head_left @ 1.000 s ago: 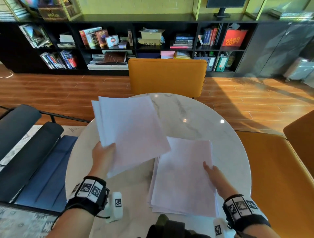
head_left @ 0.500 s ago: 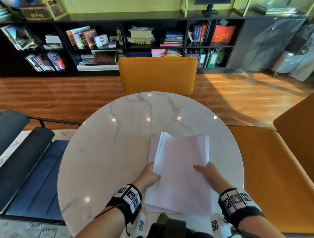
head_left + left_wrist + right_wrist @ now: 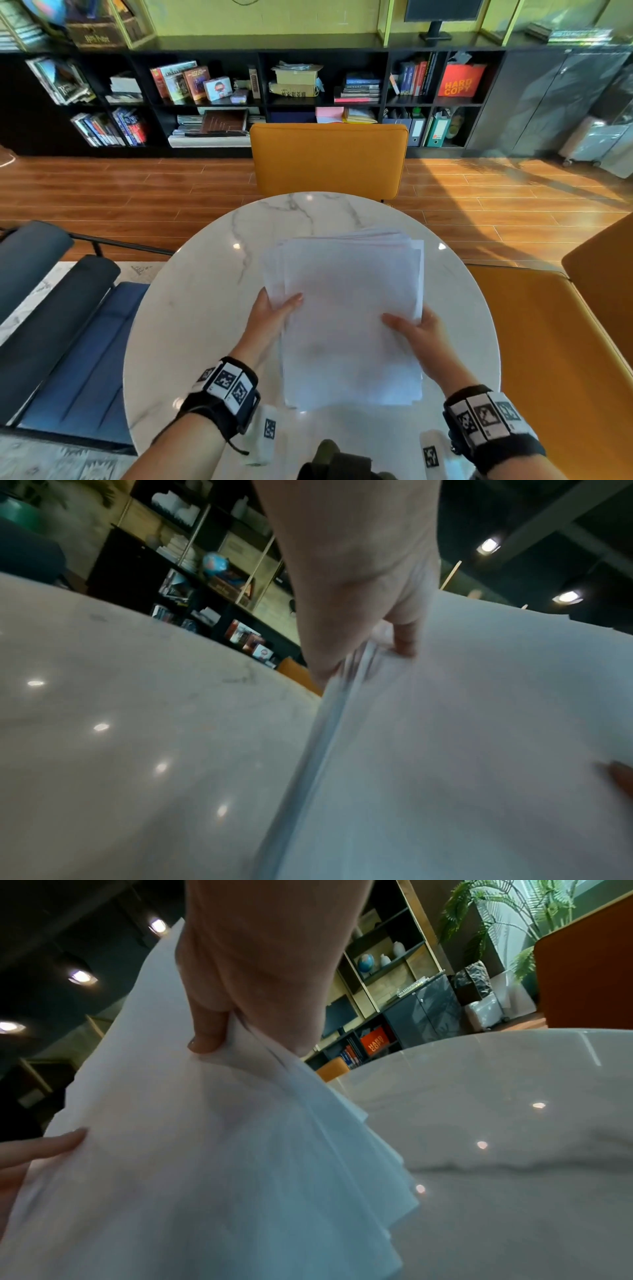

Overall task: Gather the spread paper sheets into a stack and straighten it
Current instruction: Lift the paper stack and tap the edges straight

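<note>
Paper stack (image 3: 349, 318) held over the near half of the round marble worktop (image 3: 205, 308), its near end low by the near edge, its far end tilted up; whether the near end touches the marble cannot be told. Sheets gathered but not squared: far edges fan out, and offset layers show along the right side in the right wrist view.

Left hand (image 3: 274, 313) grip clamped on the left edge, thumb on top, fingers beneath. Right hand (image 3: 419, 329) grip clamped on the right edge likewise.

Risk, as judged: both pinches sit near mid-length, so loose lower sheets could slide out and scatter if either grip eases before the edges are tapped. A hard tap might crumple the protruding corners.

Surroundings: yellow chair (image 3: 329, 159) at the far edge, bookshelf (image 3: 308, 99) beyond. Nothing lies on the worktop in the stack's way.
</note>
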`<action>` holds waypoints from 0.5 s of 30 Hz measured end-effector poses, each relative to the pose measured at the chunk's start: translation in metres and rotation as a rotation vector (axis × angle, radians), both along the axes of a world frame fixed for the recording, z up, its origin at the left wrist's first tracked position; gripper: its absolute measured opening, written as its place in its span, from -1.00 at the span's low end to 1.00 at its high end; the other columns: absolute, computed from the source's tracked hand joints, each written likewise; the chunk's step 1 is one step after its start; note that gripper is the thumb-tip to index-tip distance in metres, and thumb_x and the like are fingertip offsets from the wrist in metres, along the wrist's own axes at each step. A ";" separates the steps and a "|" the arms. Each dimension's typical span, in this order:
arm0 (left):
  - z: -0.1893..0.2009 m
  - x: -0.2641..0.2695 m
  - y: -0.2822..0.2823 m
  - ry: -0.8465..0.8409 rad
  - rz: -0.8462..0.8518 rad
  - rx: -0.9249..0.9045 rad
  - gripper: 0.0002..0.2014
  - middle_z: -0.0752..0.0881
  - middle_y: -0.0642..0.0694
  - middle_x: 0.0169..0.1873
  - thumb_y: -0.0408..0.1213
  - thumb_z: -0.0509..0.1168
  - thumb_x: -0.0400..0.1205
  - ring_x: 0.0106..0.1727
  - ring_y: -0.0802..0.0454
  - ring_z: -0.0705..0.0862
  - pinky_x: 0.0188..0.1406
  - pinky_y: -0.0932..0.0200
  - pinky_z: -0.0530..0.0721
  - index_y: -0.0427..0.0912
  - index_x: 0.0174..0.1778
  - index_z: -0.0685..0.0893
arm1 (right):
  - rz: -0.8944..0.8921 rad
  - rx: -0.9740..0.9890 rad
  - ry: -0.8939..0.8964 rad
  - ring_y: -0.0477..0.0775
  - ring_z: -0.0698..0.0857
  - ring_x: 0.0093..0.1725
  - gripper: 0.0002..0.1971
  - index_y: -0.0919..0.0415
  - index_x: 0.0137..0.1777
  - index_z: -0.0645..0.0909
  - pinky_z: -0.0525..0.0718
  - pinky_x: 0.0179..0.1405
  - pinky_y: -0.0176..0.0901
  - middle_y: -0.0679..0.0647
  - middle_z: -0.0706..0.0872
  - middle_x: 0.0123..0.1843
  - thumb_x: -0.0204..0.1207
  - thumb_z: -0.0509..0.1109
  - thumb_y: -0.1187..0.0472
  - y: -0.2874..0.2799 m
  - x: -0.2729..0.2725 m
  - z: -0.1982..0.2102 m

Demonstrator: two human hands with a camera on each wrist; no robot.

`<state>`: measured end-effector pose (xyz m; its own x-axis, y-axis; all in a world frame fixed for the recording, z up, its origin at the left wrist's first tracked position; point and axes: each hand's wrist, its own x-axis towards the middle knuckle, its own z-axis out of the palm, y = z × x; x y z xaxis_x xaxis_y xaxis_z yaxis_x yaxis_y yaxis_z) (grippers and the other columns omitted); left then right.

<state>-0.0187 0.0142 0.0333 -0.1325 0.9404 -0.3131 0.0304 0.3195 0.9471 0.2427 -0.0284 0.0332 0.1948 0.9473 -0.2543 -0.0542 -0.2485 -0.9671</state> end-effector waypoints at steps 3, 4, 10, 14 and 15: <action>0.024 0.004 -0.004 0.076 0.094 0.203 -0.59 0.76 -0.13 0.11 -0.28 0.41 0.54 0.04 0.03 0.77 -0.08 0.35 0.74 -0.18 0.31 0.56 | 0.001 0.081 0.023 0.15 0.83 -0.17 -0.80 0.19 -0.09 0.74 0.81 -0.13 0.08 0.02 0.88 -0.24 0.32 0.57 0.41 0.008 -0.008 0.020; 0.032 0.006 -0.007 0.100 0.123 0.277 -0.60 0.73 -0.08 0.13 -0.32 0.37 0.57 0.02 0.16 0.74 -0.14 0.48 0.70 -0.19 0.34 0.52 | -0.002 0.108 0.030 0.11 0.82 -0.19 -0.81 0.15 -0.15 0.75 0.81 -0.13 0.05 0.00 0.87 -0.26 0.30 0.58 0.41 0.010 -0.012 0.026; 0.049 0.012 -0.022 0.042 0.226 0.430 -0.72 0.69 0.04 0.01 -0.31 0.40 0.52 0.02 0.31 0.70 0.09 0.20 0.63 0.03 0.07 0.52 | 0.015 0.142 0.016 0.04 0.85 -0.11 -0.66 0.21 -0.02 0.75 0.81 -0.08 -0.05 0.07 0.88 -0.13 0.19 0.68 0.30 0.017 -0.020 0.037; 0.045 0.019 -0.031 0.022 0.166 0.420 -0.55 0.68 -0.03 0.22 -0.13 0.35 0.53 0.26 0.09 0.66 0.34 0.00 0.59 -0.08 0.34 0.49 | -0.054 0.113 -0.055 0.19 0.81 0.00 -0.70 0.07 -0.06 0.73 0.76 0.01 0.17 0.12 0.84 -0.07 0.20 0.64 0.12 0.014 -0.028 0.026; 0.048 0.022 -0.031 0.041 0.162 0.429 -0.63 0.68 0.02 0.19 -0.14 0.31 0.58 0.25 0.16 0.65 0.34 0.02 0.59 -0.01 0.31 0.51 | -0.076 0.111 -0.068 0.25 0.81 0.00 -0.81 0.07 -0.14 0.71 0.75 0.01 0.20 0.13 0.82 -0.12 0.27 0.62 0.17 0.014 -0.031 0.027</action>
<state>0.0036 -0.0173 0.0814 -0.2923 0.9501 0.1087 0.0530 -0.0974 0.9938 0.2115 -0.0141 0.0602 0.2802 0.9508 -0.1324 -0.0024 -0.1372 -0.9905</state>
